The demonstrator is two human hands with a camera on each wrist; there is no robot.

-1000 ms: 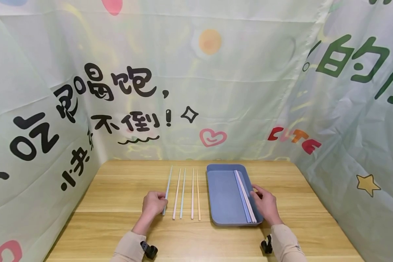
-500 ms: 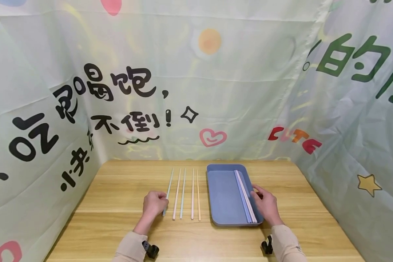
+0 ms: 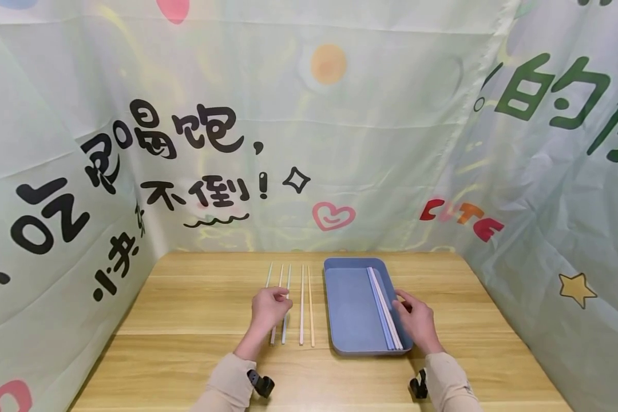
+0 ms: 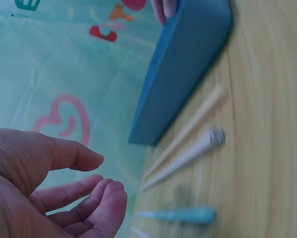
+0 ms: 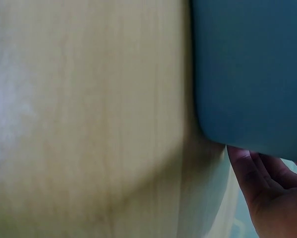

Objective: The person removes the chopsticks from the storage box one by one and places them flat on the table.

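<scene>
My left hand (image 3: 270, 308) hovers over the left part of a row of chopsticks, with nothing between thumb and fingers; the left wrist view shows that gap. Under it lie a pale green-blue chopstick (image 3: 269, 274), a pink one (image 3: 273, 336) and a light blue one (image 3: 284, 335), partly hidden by the hand. Farther right, another pink chopstick (image 3: 302, 309) and a yellowish one (image 3: 311, 315) lie side by side. My right hand (image 3: 417, 321) holds the right rim of a blue tray (image 3: 352, 309). Inside the tray, blue and pink chopsticks (image 3: 386, 309) lie together along its right side.
The wooden table (image 3: 195, 320) carries the row and the tray. Printed cloth (image 3: 391, 143) hangs behind it and on both sides. A small black device (image 3: 260, 383) sits at my left wrist, another (image 3: 419, 384) at my right.
My left hand has let go of the leftmost chopstick, which now lies closer to the others, and has moved right over the row. The right hand stays at the tray.
</scene>
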